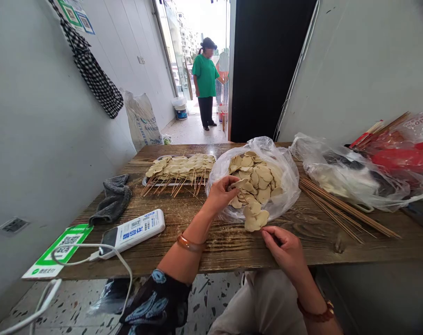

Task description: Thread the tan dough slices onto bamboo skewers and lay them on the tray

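Over a clear plastic bag (291,186) full of thin, pale, rounded food slices (258,179), my left hand (222,193) pinches one slice (239,183) between thumb and fingers. Lower and to the right, my right hand (284,245) is closed on the lower end of a thin skewer, most of which is hidden. Several pale slices (256,219) are threaded on that skewer, above my right fingertips. Left of the bag, a metal tray (145,179) carries rows of filled skewers (183,168), their bare sticks pointing toward me.
Bare wooden skewers (347,209) lie right of the bag, beside plastic bags (354,174) of supplies. A grey cloth (111,197), a white power bank (136,232) with a cable and a QR card (59,251) occupy the table's left. Beyond it, a person in green (206,77) stands at the doorway.
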`<act>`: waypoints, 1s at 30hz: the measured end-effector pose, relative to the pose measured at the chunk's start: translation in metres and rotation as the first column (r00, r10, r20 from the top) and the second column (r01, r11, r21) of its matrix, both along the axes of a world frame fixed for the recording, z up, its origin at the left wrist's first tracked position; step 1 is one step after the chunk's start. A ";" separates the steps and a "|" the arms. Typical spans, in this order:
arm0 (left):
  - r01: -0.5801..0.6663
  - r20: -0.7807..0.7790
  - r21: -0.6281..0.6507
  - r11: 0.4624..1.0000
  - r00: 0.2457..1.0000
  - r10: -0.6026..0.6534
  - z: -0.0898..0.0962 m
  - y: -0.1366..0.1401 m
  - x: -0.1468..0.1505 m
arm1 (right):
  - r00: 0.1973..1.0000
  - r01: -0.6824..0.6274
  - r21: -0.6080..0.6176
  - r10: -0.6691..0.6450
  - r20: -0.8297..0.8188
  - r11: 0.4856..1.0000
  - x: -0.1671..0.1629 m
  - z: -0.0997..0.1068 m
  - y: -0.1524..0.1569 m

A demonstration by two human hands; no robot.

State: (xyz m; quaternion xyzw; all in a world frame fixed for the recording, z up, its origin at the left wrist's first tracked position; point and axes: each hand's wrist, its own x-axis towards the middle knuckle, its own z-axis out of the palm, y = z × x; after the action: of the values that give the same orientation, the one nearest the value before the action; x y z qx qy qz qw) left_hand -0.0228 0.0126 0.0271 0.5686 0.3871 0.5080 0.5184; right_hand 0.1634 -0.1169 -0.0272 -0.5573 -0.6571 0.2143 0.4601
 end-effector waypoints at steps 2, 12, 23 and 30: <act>-0.006 0.081 -0.053 0.999 0.997 0.011 0.001 0.000 -0.001 | 1.000 -0.004 -0.006 0.004 -0.013 1.000 0.000 0.000 0.000; 0.046 0.443 -0.310 0.949 0.891 0.101 0.001 0.005 -0.009 | 0.996 0.013 -0.082 -0.020 -0.084 0.997 0.005 -0.002 -0.002; -0.233 -0.164 0.160 0.959 0.952 0.259 0.003 0.003 -0.008 | 0.982 0.019 -0.172 -0.051 -0.184 0.985 0.006 -0.007 -0.002; -0.079 0.133 -0.166 0.983 0.986 0.102 0.001 0.001 -0.007 | 0.972 0.032 -0.191 -0.075 -0.221 0.981 0.005 -0.005 -0.003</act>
State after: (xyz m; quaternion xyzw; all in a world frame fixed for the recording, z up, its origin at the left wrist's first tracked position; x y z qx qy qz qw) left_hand -0.0298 0.0139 0.0282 0.4694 0.4145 0.5373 0.5649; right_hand 0.1687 -0.1201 -0.0324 -0.5871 -0.5620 0.3245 0.4839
